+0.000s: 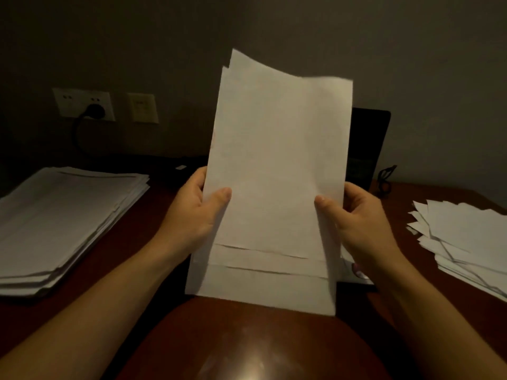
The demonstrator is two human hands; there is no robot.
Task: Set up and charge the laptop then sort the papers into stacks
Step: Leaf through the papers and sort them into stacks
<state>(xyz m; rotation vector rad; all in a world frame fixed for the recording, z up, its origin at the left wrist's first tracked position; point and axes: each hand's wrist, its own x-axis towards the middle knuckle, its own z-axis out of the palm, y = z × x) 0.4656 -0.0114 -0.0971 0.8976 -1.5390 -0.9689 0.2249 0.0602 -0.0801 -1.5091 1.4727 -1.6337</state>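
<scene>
Nearest the camera, the red-brown tabletop [247, 346] shows a bare, glossy patch. Above it a sheaf of papers [277, 174] is held upright, clear of the surface.

The left hand [197, 212] grips the sheaf's left edge and the right hand [359, 218] grips its right edge. On each, the thumb is on the front face and the fingers are curled behind.

The sheets are not aligned. Three lower edges show stepped one above another, and a top corner is offset.

Either side, a fairly squared stack [63, 220] lies to the left, and a loose, fanned pile [466, 237] lies to the right.

Behind the sheaf the laptop [367, 144] stands open, mostly hidden. On the far wall, a plug [94, 111] sits in the socket plate [82, 104]. Its cable [78, 135] drops toward the tabletop, so charging appears arranged.

Assessment: sorting is in hand.

Recommendation: slacken both grips slightly and tap the lower edge on the bare tabletop until the steps close. Then lay the sheaf flat on its proper stack. Too tight a pinch would lock the offsets in and bow the sheets.
</scene>
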